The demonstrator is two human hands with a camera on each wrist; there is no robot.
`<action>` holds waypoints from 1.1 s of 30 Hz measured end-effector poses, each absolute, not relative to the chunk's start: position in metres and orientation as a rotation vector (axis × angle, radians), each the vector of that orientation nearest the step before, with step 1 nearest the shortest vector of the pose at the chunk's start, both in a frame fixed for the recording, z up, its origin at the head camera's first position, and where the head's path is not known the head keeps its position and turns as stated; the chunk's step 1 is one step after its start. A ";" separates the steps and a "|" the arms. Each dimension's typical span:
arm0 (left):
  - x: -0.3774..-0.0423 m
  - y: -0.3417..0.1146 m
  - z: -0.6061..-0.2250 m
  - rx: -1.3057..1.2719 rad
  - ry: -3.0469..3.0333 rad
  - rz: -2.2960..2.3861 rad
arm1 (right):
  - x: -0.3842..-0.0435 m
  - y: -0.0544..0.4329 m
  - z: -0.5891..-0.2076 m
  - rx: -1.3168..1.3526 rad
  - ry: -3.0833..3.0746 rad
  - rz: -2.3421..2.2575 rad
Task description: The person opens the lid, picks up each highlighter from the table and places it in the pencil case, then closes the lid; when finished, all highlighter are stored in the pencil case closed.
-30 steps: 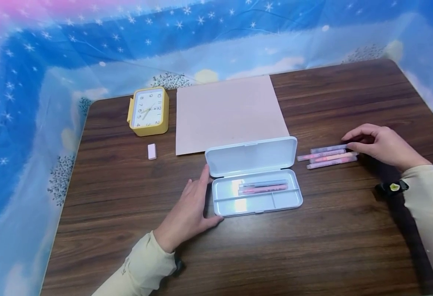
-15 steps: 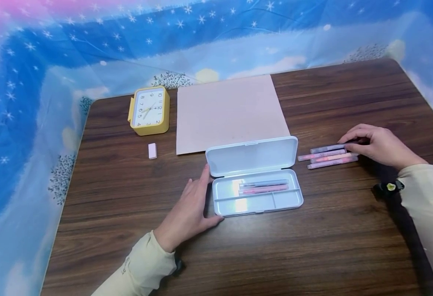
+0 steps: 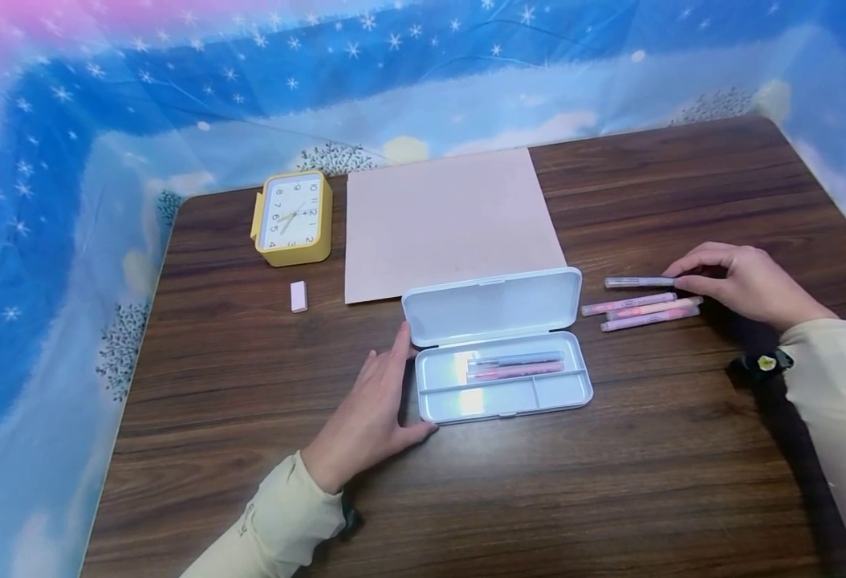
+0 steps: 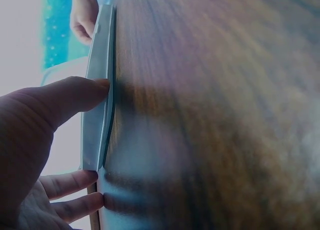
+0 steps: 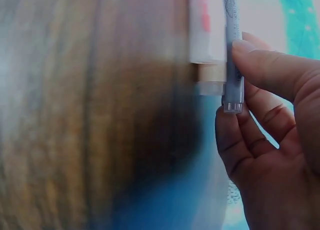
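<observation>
A white pencil case (image 3: pixel 481 408) lies with its lid raised in the head view. Two pens, one blue-grey and one pink (image 3: pixel 517 370), rest in its long back compartment. My left hand (image 3: pixel 365 425) holds the case's left end, thumb at the front corner and index finger up by the lid. In the left wrist view the thumb presses the case's side (image 4: pixel 95 135). My right hand (image 3: pixel 748 285) pinches the end of a grey marker pen (image 3: pixel 638 282) between thumb and fingers. Right beside it lie several pink, orange and purple pens (image 3: pixel 650 318) on the table.
A yellow alarm clock (image 3: pixel 294 218) and a small white eraser (image 3: pixel 298 296) are at the left. Behind the case lies a pale pink sheet (image 3: pixel 452 225) on the dark wooden table (image 3: pixel 538 498). A blue patterned cloth (image 3: pixel 423 72) hangs around the far edge.
The grey marker pen has shifted slightly away from the other pens, pinched in my right hand. My left hand stays on the case.
</observation>
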State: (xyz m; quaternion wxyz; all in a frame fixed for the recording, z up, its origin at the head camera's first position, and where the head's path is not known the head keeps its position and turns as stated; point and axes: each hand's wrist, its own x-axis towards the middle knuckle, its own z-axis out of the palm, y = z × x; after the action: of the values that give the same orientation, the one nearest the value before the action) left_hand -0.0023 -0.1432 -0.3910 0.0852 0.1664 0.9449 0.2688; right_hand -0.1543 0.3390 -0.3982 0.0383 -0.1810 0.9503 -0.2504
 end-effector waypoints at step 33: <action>-0.003 -0.143 -0.389 0.466 2.787 0.818 | -0.081 0.186 -0.379 -1.165 2.659 -0.869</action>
State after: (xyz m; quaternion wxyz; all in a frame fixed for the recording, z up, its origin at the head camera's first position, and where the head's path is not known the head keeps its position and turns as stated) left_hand -0.0033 -0.1435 -0.3889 0.0996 0.1575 0.9427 0.2767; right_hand -0.0810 0.1862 -0.3790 0.0559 -0.3838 0.8761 -0.2863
